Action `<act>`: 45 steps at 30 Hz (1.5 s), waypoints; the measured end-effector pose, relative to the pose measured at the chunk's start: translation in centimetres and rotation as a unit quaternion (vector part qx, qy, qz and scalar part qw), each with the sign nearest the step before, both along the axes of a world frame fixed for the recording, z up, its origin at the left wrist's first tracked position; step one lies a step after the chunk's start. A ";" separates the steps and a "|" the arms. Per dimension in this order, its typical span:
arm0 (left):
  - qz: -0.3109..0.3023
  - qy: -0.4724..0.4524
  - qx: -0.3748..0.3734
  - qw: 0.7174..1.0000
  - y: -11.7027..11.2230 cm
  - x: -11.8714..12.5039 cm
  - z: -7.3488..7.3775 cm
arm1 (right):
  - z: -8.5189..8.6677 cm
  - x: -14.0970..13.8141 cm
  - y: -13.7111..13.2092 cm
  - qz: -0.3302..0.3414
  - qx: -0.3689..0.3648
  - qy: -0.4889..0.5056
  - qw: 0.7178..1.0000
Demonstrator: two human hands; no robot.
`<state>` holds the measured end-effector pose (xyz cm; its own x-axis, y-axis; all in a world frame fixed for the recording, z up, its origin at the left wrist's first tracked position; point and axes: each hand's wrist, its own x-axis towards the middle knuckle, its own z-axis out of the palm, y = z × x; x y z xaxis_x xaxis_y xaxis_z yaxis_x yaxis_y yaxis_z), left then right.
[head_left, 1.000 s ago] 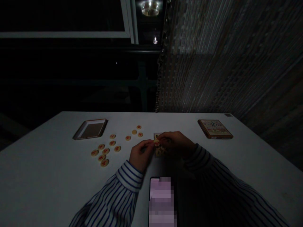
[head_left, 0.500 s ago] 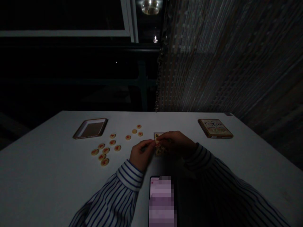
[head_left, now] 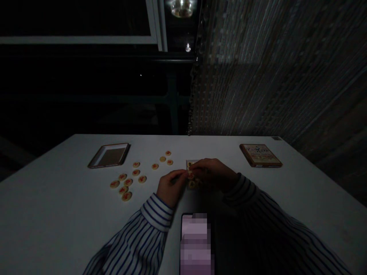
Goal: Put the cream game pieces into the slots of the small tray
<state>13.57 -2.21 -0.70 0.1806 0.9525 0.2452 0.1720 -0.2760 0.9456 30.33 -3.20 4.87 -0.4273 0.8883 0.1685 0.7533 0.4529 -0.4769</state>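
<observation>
A small shallow tray (head_left: 188, 161) holds several round xiangqi pieces (head_left: 192, 184) with black or red characters, partly covered by my right hand. My left hand (head_left: 171, 187) is at the tray's left edge, thumb and fingers pinched together against the rim or a piece there; which one I cannot tell. Over the tray curls my right hand (head_left: 213, 172), its fingertips down among the pieces beside the left fingertips. Anything between the right fingers is hidden in shadow. To the left, several loose xiangqi pieces (head_left: 136, 172) with red characters lie spread on the white table (head_left: 71, 214).
An open box half (head_left: 127, 152) lies at the back left. At the back right is a box with a printed cover (head_left: 263, 153). A phone (head_left: 196, 244) with a blurred screen lies in front of me. A bead curtain (head_left: 243, 84) hangs beyond the table.
My right fingers have shifted very slightly over the tray. The left hand and the loose pieces look unchanged.
</observation>
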 end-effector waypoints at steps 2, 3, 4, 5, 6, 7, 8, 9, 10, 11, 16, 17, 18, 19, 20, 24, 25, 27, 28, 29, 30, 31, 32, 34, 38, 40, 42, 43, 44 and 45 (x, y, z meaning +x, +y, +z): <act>0.003 -0.005 -0.004 1.000 0.0 0.0 0.1 | 0.0 0.0 0.0 -0.010 -0.004 0.000 1.000; 0.002 -0.008 -0.005 1.000 -0.1 0.0 0.2 | -0.1 0.1 0.0 -0.016 -0.009 0.000 1.000; 0.000 -0.011 -0.006 1.000 -0.1 0.0 0.3 | -0.1 0.1 -0.1 -0.021 -0.012 0.000 1.000; -0.001 -0.014 -0.007 1.000 -0.1 0.0 0.4 | -0.1 0.1 -0.1 -0.026 -0.014 0.001 1.000; -0.003 -0.016 -0.008 1.000 -0.1 0.0 0.4 | -0.2 0.1 -0.1 -0.029 -0.015 0.003 0.999; -0.001 -0.018 -0.010 1.000 -0.1 0.0 0.4 | -0.2 0.1 -0.1 -0.033 -0.017 0.004 0.999; 0.001 -0.018 -0.011 1.000 -0.1 0.0 0.4 | -0.3 0.0 -0.1 -0.037 -0.019 0.006 0.999; 0.005 -0.018 -0.012 1.000 -0.1 0.0 0.4 | -0.3 0.0 -0.1 -0.041 -0.020 0.009 0.999; 0.009 -0.017 -0.013 1.000 -0.1 0.0 0.4 | -0.3 0.0 -0.1 -0.043 -0.022 0.010 0.999; 0.011 -0.017 -0.014 1.000 -0.1 0.0 0.4 | -0.3 0.0 -0.2 -0.044 -0.022 0.012 0.999; -0.003 -0.027 -0.021 0.999 -0.1 0.0 0.3 | 0.0 -0.1 -0.3 -0.038 -0.025 0.025 0.999; -0.006 -0.028 -0.023 0.999 -0.1 0.0 0.3 | 0.1 -0.1 -0.3 -0.037 -0.026 0.027 0.999; -0.008 -0.028 -0.024 0.999 -0.1 0.0 0.2 | 0.1 -0.1 -0.3 -0.038 -0.027 0.029 0.999; -0.009 -0.027 -0.024 0.999 -0.1 0.0 0.2 | 0.2 -0.2 -0.3 -0.039 -0.028 0.029 0.998; -0.010 -0.027 -0.024 0.999 -0.1 0.0 0.2 | 0.2 -0.2 -0.3 -0.042 -0.028 0.028 0.998; -0.016 -0.028 -0.024 0.999 0.0 0.0 0.1 | 0.2 -0.2 -0.2 -0.043 -0.021 0.019 0.999; -0.014 -0.028 -0.025 0.999 0.0 0.0 0.1 | 0.1 -0.2 -0.2 -0.042 -0.019 0.016 0.999; -0.012 -0.026 -0.027 0.999 0.0 0.0 0.1 | 0.0 -0.2 -0.1 -0.044 -0.012 0.007 0.999; -0.010 -0.025 -0.027 0.999 0.0 0.0 0.2 | 0.0 -0.2 -0.1 -0.044 -0.009 0.002 0.999; -0.010 -0.025 -0.025 0.999 0.0 0.0 0.2 | 0.0 -0.2 -0.1 -0.041 -0.008 -0.004 0.999; -0.008 -0.026 -0.025 0.999 0.0 0.0 0.2 | 0.0 -0.2 -0.1 -0.038 -0.007 -0.013 0.999; -0.006 -0.027 -0.024 0.999 0.0 0.0 0.2 | 0.0 -0.2 -0.1 -0.034 -0.004 -0.021 0.999; -0.002 -0.030 -0.026 0.999 0.0 0.1 0.3 | 0.1 -0.2 -0.1 -0.029 0.001 -0.029 0.999; 0.002 -0.039 -0.032 0.999 0.0 0.1 0.3 | 0.0 -0.3 -0.1 -0.015 0.018 -0.040 0.999; -0.003 -0.071 -0.048 0.996 0.1 0.1 0.2 | -0.3 -0.4 -0.1 0.015 0.062 -0.056 0.996; -0.005 -0.082 -0.057 0.995 0.1 0.1 0.1 | -0.6 -0.4 0.0 0.017 0.082 -0.073 0.994; -0.006 -0.085 -0.065 0.994 0.1 0.1 0.2 | -0.6 -0.4 0.0 0.015 0.093 -0.092 0.991; -0.006 -0.084 -0.067 0.994 0.0 0.1 0.2 | -0.6 -0.4 0.0 0.015 0.092 -0.101 0.990; -0.005 -0.082 -0.069 0.994 0.0 0.1 0.3 | -0.5 -0.4 -0.1 0.013 0.090 -0.109 0.990; -0.005 -0.081 -0.071 0.994 -0.1 0.2 0.4 | -0.4 -0.4 -0.1 0.010 0.088 -0.115 0.989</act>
<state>13.75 -2.26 -0.33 0.1597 0.9779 0.1348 0.0120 -0.1384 0.9903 29.92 -3.30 4.46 -0.4890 0.8451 0.2160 0.8228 0.5291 -0.2075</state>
